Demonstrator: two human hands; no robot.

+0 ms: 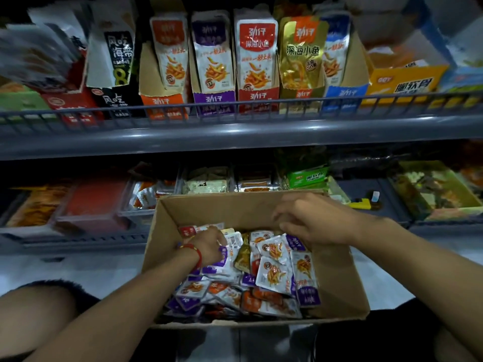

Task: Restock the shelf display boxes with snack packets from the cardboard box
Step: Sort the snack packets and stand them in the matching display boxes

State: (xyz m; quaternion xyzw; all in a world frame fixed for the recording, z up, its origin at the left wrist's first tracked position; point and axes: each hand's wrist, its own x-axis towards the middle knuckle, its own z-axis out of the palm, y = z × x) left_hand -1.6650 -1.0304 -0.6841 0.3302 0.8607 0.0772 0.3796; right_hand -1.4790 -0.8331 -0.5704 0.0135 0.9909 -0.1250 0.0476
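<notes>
Our cardboard box (337,278) sits nearest, holding mixed loose snack packets (271,275). Our left hand (209,246) digs in, fingers curled among purple packets; grip unclear. Our right hand (311,220) hovers relaxed, holding nothing. Risk: flavours are jumbled, so we could grab the wrong colour. The shelf rail (235,105) fronts the display boxes (214,100), so packets must clear it.

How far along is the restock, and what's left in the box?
Done: the orange, purple, red, gold and blue display boxes on the upper shelf each show upright packets. In hand: both hands are in the cardboard box; the left hand grips packets, the right hand reaches in above them. Left: a large pile of loose snack packets remains.
</notes>
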